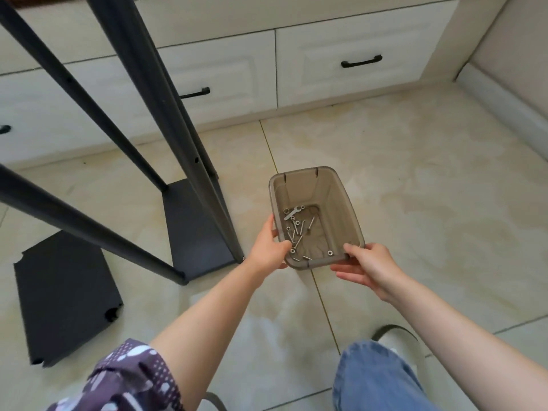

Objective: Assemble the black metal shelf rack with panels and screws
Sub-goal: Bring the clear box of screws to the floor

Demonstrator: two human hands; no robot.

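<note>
1. Both hands are on the translucent brown plastic bin [335, 203], held low over the beige tiled floor [415, 179].
2. The left hand [271, 247] has a grip on the bin's near left corner, thumb hooked over the rim and fingers curled down the outside wall.
3. The right hand [367, 265] takes the near right corner, thumb on the rim, fingers spread underneath.
4. Inside the bin lie loose silver screws and nuts [296, 232] and a small flat silver wrench [292, 213].
5. To the left stands the black metal shelf rack [166, 120], its slim posts rising from a flat black bottom panel [192, 232] on the floor.
6. Further left, a second black panel [65, 301] lies flat on the tiles, apart from the rack.
7. White drawers with black handles [361, 61] run along the back.
</note>
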